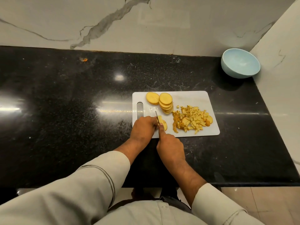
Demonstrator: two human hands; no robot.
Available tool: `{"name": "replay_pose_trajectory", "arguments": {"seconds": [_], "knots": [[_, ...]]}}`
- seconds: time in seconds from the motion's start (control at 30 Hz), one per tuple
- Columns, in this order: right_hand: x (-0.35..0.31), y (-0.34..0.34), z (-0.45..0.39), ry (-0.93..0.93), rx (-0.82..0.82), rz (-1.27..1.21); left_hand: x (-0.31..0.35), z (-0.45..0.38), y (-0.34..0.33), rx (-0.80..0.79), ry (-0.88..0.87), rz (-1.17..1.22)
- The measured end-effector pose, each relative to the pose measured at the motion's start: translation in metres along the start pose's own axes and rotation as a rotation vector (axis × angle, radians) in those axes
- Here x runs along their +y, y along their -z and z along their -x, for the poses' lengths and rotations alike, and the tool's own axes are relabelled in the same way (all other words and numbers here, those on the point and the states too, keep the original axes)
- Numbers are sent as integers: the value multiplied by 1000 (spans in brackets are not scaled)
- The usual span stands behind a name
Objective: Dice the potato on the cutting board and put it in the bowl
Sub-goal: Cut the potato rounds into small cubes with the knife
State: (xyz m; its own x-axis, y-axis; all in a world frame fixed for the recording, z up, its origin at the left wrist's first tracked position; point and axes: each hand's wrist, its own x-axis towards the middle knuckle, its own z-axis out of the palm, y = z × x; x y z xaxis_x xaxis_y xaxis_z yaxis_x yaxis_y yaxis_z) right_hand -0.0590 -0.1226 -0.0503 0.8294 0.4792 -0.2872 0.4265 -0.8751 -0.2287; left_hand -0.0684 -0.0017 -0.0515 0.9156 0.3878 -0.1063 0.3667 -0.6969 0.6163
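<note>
A white board (191,98) lies on the black counter (65,98). The left hand (143,127) rests on the board, fingers curled down on a potato slice (163,123) to hold it. The right hand (170,147) grips a knife (156,117), one finger stretched along the top, and the blade sits on that slice. A stack of slices (165,103) waits near the back of the board. A pile of cubes (192,119) lies to the right. The blue bowl (240,63) sits far off in the corner.
</note>
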Motion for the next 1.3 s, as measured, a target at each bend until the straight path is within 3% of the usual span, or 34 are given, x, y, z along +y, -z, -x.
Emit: {"name": "replay_pose_trajectory", "arguments": {"seconds": [0.23, 0.63, 0.9, 1.3], "knots": [[-1, -4, -7, 11, -54, -11, 4, -1, 3, 8, 43, -16], [28, -11, 56, 13, -131, 44, -2, -4, -4, 27, 79, 46], [16, 12, 39, 9, 21, -16, -11, 2, -6, 51, -5, 125], [-2, 0, 4, 13, -29, -41, -8, 1, -5, 50, -21, 13]]}}
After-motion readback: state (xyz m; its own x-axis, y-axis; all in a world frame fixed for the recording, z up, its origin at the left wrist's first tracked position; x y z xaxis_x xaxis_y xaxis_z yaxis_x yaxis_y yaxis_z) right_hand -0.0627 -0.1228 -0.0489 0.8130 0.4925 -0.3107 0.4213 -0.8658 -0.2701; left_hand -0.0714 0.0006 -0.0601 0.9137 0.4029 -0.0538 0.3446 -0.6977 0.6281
